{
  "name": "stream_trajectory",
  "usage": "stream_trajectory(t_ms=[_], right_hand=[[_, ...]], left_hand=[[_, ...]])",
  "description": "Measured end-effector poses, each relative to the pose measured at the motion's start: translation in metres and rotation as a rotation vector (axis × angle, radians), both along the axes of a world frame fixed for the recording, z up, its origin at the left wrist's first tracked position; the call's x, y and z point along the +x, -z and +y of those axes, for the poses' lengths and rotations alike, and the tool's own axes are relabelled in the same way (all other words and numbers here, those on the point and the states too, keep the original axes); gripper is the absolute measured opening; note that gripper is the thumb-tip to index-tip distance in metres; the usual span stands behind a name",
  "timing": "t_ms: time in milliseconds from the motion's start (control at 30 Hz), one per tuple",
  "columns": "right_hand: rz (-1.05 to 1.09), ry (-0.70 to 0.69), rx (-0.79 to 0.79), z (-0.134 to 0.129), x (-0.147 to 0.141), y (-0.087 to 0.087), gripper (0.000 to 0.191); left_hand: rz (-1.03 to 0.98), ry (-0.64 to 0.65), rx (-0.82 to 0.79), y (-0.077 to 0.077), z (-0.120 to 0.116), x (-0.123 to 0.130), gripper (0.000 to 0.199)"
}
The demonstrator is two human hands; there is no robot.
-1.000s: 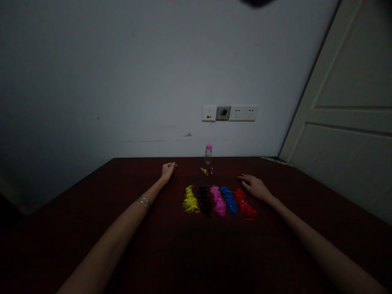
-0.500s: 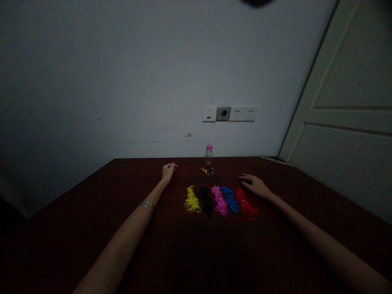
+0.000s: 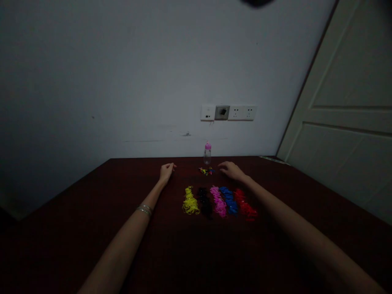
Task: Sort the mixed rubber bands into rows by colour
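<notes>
My right hand (image 3: 232,170) reaches in from the right, fingers extended towards a small mixed-colour heap of rubber bands (image 3: 206,171) and just short of it. My left hand (image 3: 166,172) lies on the table left of that heap with its fingers curled in; whatever is in them, if anything, is hidden. Nearer to me, sorted rubber bands form a row of piles: yellow (image 3: 190,202), black (image 3: 205,201), pink (image 3: 218,202), blue (image 3: 229,200) and red (image 3: 245,205). The red pile is the one closest to my right forearm.
A clear bottle with a pink cap (image 3: 207,153) stands behind the mixed heap, close to the wall. The dark red table (image 3: 183,253) meets the wall at its back edge. Sockets (image 3: 228,112) are set in the wall, and a pale door (image 3: 346,114) is at the right.
My right hand has moved left and away from me, from behind the red pile to beside the mixed heap. My left hand stays in place, and the view has shifted slightly.
</notes>
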State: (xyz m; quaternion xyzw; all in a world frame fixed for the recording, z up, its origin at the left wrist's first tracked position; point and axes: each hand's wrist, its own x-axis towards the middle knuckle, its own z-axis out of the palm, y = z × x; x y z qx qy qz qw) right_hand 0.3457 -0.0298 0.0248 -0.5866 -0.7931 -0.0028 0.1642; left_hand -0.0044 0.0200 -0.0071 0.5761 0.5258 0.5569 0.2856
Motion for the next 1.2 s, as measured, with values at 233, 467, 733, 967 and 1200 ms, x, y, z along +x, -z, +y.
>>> stream_trajectory(t_ms=[233, 467, 733, 967, 1200], right_hand=[[-0.181, 0.018, 0.065, 0.008, -0.036, -0.005, 0.03], [-0.162, 0.061, -0.042, 0.017, -0.042, 0.002, 0.033], [-0.197, 0.088, -0.041, 0.022, -0.046, -0.004, 0.027], [-0.226, 0.125, -0.084, 0.027, -0.048, -0.007, 0.029], [-0.198, 0.107, -0.035, 0.028, -0.039, -0.005, 0.029]], left_hand=[[0.045, 0.021, -0.018, 0.0, -0.002, 0.0, 0.034], [0.069, 0.022, -0.032, -0.002, -0.005, 0.002, 0.036], [0.07, 0.02, -0.031, -0.002, -0.005, 0.003, 0.035], [0.066, 0.039, -0.018, 0.002, -0.002, 0.001, 0.035], [0.07, 0.03, -0.038, -0.001, -0.005, 0.004, 0.034]])
